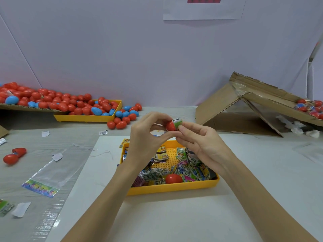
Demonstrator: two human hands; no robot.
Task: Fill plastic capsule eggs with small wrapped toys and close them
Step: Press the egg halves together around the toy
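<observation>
The left hand point(148, 135) pinches a red capsule half point(170, 126) between curled thumb and fingers, while the right hand point(201, 142) closes its fingertips point(181, 128) on a green wrapped toy point(178, 122) sticking out of that half's open end, both held above the far edge of the yellow tray point(174, 186). The tray below holds loose wrapped toys point(153, 173) and another red half point(173, 178). Bare white table point(174, 220) lies between its near rim and the person; a pile of red and blue eggs point(78, 105) sits well apart at far left, a cardboard box point(227, 105) at far right.
</observation>
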